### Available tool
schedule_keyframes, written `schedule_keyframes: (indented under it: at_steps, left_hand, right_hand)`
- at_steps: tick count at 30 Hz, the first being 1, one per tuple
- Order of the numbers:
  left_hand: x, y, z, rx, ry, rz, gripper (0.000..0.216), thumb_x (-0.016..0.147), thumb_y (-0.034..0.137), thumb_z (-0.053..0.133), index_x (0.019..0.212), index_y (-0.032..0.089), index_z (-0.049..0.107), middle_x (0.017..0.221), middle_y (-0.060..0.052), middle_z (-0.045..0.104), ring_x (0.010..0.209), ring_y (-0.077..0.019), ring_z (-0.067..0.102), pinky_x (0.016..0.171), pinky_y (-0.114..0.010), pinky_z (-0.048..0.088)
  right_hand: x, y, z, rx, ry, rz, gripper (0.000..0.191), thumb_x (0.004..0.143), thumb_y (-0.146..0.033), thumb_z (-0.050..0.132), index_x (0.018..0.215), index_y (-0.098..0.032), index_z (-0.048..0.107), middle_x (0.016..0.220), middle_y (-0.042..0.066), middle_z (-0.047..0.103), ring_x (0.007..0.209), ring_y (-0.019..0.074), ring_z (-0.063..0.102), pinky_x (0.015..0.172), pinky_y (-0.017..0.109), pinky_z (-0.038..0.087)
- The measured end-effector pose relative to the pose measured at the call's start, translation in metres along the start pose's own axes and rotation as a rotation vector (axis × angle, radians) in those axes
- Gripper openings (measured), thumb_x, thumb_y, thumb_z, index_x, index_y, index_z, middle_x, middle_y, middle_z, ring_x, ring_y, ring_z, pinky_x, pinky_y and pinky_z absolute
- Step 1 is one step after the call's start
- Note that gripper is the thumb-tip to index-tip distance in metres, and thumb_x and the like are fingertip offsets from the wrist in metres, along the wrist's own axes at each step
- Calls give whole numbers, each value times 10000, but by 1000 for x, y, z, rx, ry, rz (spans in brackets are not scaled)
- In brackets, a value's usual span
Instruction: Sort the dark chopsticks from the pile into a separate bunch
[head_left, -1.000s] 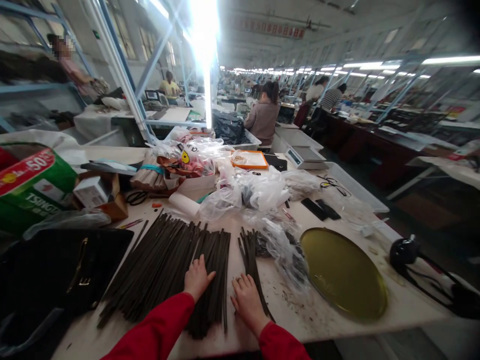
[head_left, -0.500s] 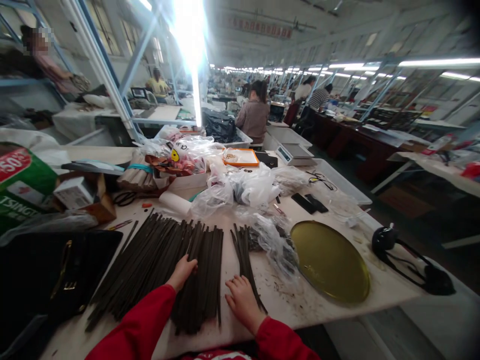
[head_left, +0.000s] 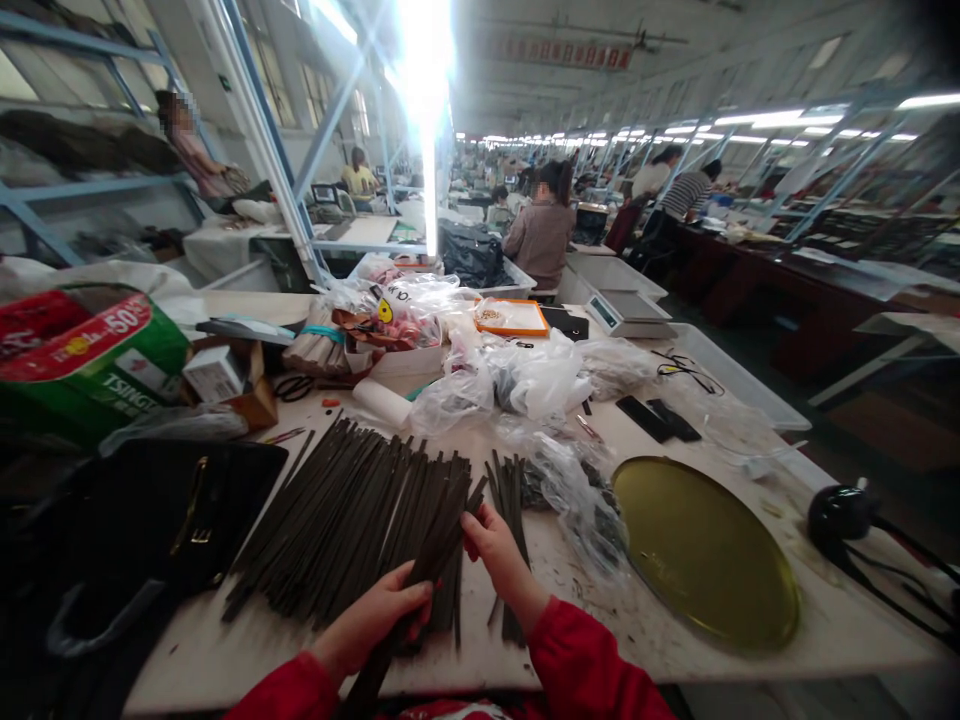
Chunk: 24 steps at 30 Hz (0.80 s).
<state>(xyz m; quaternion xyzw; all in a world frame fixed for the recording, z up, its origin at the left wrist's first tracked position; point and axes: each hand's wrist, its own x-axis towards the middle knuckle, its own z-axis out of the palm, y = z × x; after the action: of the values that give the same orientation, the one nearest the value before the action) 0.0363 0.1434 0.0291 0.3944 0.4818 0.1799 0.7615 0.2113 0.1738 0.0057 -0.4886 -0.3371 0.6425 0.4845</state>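
My left hand point(head_left: 375, 615) is closed around several long dark strips point(head_left: 442, 535), which slant up to the right above the others. My right hand point(head_left: 496, 548) pinches the upper end of these strips between thumb and fingers. Their lower end runs down past my left wrist, towards my body. Beneath and to the left, a wide spread of the same dark strips point(head_left: 322, 530) lies side by side on the table point(head_left: 585, 630). A smaller bunch of strips point(head_left: 512, 490) lies just right of it, partly behind my right hand.
At right lies a round gold-coloured tray point(head_left: 705, 550), with a black corded device point(head_left: 840, 515) beyond it. Plastic bags point(head_left: 525, 380) fill the middle back. A black bag point(head_left: 165, 520) and a green-red sack point(head_left: 82, 360) stand left. A scale point(head_left: 630, 312) sits behind; people work farther off.
My left hand has lifted several strips from the spread and drawn them towards me. My right hand has left the small bunch and now grips their upper end. The view has swung left.
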Motion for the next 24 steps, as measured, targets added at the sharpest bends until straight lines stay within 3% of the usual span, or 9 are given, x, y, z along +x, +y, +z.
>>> schedule_keyframes:
  at_steps: [5,9,11,15,18,24]
  left_hand:
    - [11,19,-15,-251,-20,-132,376,746,452,557,904,111,537,601,19,512,423,-40,458,401,-141,344]
    - [24,36,-28,-415,-103,-262,385,727,431,584,906,91,552,585,26,488,410,-30,443,390,-130,329]
    - [29,39,-28,-380,-89,-236,361,694,416,625,853,102,548,576,34,482,405,-30,428,380,-134,311]
    - [35,39,-12,-201,50,-65,360,653,420,659,791,113,533,535,50,461,398,-28,377,372,-140,272]
    - [36,38,6,-106,130,-12,396,655,416,649,892,120,538,547,44,494,405,-34,369,378,-148,271]
    - [40,35,43,-52,220,33,408,631,381,666,912,128,514,627,11,558,418,-41,413,387,-155,289]
  right_hand:
    - [-3,0,24,64,-140,19,344,760,-413,558,958,-135,510,642,-20,513,492,53,445,431,168,292]
    - [3,2,33,115,-132,48,346,775,-411,558,989,-144,504,723,-2,542,554,57,493,481,169,334]
    - [6,2,31,131,-96,54,350,758,-417,579,963,-145,501,739,-3,541,568,62,502,494,175,355]
    - [9,3,21,126,0,50,422,706,-421,629,997,-146,495,787,7,555,561,65,491,476,180,370]
    - [10,6,10,141,31,126,434,677,-446,637,946,-132,507,742,4,550,512,56,463,443,176,365]
    - [-1,-2,-18,152,-114,175,425,693,-503,587,894,-137,509,637,-9,535,486,73,481,438,190,389]
